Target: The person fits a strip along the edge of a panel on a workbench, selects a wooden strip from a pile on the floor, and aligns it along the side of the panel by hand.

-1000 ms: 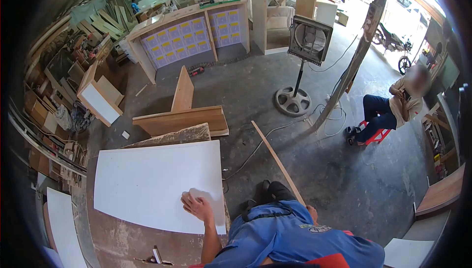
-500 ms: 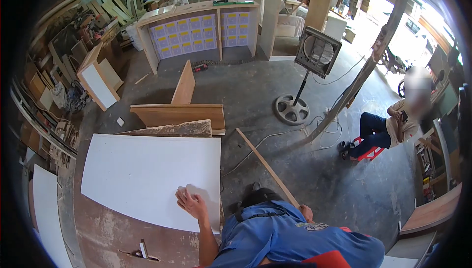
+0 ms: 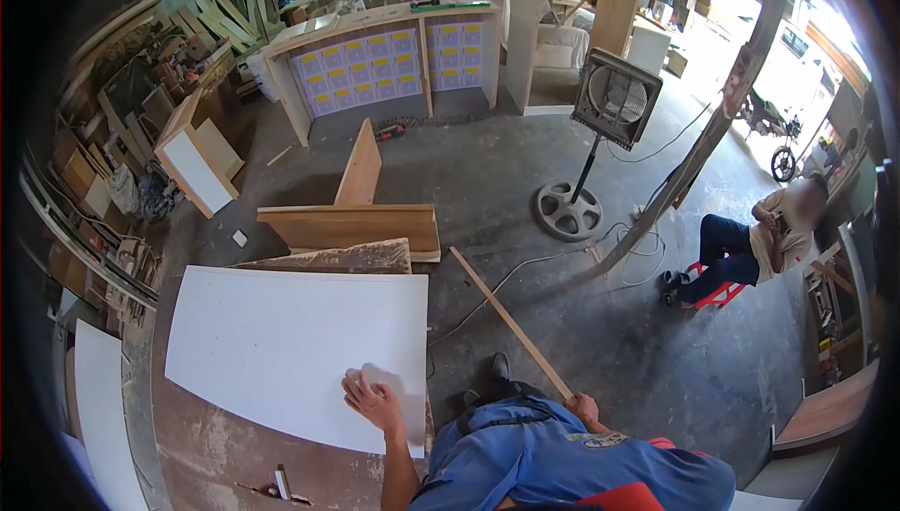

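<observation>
A white panel (image 3: 281, 352) with one curved edge lies flat on a worn brown worktable (image 3: 206, 427). My left hand (image 3: 373, 404) is on the panel near its right edge, fingers bent and apart, casting a shadow on the white surface. Whether anything small sits under the fingertips is hard to make out. Down at my right side, my right hand (image 3: 583, 408) is closed around the near end of a long thin wooden strip (image 3: 511, 323). The strip slants away from me above the floor, its far end near the worktable's corner.
Wooden boards (image 3: 347, 225) stand beyond the worktable. A fan on a round base (image 3: 569, 211) and a leaning post (image 3: 694, 159) are ahead right, with cables on the floor. A person (image 3: 750, 248) sits on a red stool. A curved cabinet (image 3: 375, 70) stands farther back.
The view has shifted slightly, so the surroundings appear a little lower and farther right. More of my shoes shows. My left hand stays on the panel, and my right hand keeps the strip.
</observation>
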The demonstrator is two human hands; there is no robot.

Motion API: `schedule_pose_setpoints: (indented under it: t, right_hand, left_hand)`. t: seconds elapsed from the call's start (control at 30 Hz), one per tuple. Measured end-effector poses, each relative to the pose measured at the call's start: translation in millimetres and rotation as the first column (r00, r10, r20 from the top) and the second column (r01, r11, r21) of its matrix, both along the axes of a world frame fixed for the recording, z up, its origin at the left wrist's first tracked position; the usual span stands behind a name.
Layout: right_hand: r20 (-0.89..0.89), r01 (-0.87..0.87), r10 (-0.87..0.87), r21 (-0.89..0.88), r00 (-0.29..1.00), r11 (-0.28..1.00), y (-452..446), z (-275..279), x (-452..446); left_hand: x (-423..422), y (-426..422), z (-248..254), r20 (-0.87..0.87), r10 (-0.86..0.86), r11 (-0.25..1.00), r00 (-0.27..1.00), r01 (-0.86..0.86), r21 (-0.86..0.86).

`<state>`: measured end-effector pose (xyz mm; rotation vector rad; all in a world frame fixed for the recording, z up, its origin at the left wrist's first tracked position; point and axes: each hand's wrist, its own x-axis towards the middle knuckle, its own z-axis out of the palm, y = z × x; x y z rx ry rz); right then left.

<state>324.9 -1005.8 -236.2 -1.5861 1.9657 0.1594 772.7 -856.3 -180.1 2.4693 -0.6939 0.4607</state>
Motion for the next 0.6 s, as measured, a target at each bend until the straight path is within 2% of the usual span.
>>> schedule_pose_setpoints:
  t: [0.07, 0.17, 0.47, 0.57, 0.6]
  right_hand:
    - [0.018, -0.032, 0.032, 0.024, 0.999, 0.999, 1, -3, 1]
    - [0.083, -0.055, 0.057, -0.021, 0.995, 0.998, 3, -42, -12]
    - [0.053, -0.063, 0.063, 0.003, 0.997, 0.998, -8, -29, -4]
    - [0.088, -0.049, 0.048, 0.004, 0.995, 0.999, -11, -27, -4]
    - [0.086, -0.042, 0.042, 0.005, 0.995, 0.999, -11, -26, -3]
  left_hand:
    - [-1, 0, 2, -0.006, 0.006, 1.000, 1.000, -0.006, 0.005]
    - [-1, -1, 1, 0.003, 0.011, 1.000, 1.000, -0.011, -0.013]
    - [-1, 0, 4, -0.025, 0.007, 0.999, 1.000, -0.008, -0.035]
    - [2, -2, 15, -0.096, -0.005, 1.000, 0.995, 0.003, -0.024]
    - [7, -5, 16, -0.154, -0.046, 0.960, 0.987, 0.001, -0.279]
